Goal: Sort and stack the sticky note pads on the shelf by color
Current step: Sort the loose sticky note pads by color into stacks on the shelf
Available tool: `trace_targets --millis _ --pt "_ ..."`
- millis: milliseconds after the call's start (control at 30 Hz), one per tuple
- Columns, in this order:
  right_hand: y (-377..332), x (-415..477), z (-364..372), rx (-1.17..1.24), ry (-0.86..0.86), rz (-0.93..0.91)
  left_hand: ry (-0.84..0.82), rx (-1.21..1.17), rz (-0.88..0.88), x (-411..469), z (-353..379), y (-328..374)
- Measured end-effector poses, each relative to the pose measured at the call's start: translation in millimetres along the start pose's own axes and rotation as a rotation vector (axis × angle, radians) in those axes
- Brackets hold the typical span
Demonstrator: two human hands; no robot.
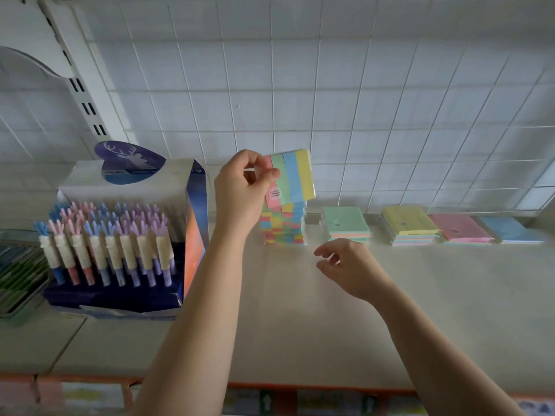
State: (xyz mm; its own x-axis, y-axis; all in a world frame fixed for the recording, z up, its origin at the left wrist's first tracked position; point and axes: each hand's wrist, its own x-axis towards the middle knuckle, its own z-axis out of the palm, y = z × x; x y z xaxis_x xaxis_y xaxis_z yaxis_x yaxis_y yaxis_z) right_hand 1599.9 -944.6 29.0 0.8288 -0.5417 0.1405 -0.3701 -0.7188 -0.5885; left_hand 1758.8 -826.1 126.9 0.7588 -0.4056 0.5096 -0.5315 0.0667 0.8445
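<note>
The step in hand looks like adding one more pad to its matching pile. The left grip [243, 187] is clenched on a striped pad [292, 178], thumb and curled fingers pinching its pink left edge. The pad is held up in the air, tilted a little, its pink, green, blue and yellow strips facing the camera. It hangs just above the striped stack [283, 225], a tall pile of the same four-colour pads at the far side of the shelf [300, 319], and its lower edge is close to the top of that pile; whether they touch cannot be told. The right grip [345, 265] is released and holds nothing, fingers loosely spread, hovering over the shelf near the front of the green-topped stack [347, 225]. Further right in the same far row lie a yellow-topped stack [410, 226], a pink-topped stack [461, 231] and a blue pad [510, 231]. A display box of pens [126, 235] stands to the left of the striped stack. The next move probably calls for turning the pad flat, squaring it with the pile and lowering it gently. The pile is tall and narrow, so the free grip could usefully steady it while the pad is set down.
</note>
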Motion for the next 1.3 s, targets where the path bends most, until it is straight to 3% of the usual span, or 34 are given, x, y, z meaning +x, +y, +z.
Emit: trace_targets --millis 100,267,567,767,933,1300 --pt "4 -3 4 -0.041 0.009 -0.036 0.031 -0.089 -0.076 10 6 -10" --pt "6 -5 8 -0.027 0.045 -0.074 -0.074 -0.078 -0.163 18 8 -21" --pt "7 -5 12 -0.007 0.059 -0.059 -0.021 0.274 0.101 16 15 -28" --pt "9 -4 13 0.017 0.078 -0.054 -0.084 0.252 0.091 2 16 -34" --pt "9 -4 14 0.013 0.071 -0.054 0.046 0.17 0.15 -14 16 -43" --pt "9 -3 14 0.007 0.065 -0.051 0.068 0.22 0.162 -12 20 -53"
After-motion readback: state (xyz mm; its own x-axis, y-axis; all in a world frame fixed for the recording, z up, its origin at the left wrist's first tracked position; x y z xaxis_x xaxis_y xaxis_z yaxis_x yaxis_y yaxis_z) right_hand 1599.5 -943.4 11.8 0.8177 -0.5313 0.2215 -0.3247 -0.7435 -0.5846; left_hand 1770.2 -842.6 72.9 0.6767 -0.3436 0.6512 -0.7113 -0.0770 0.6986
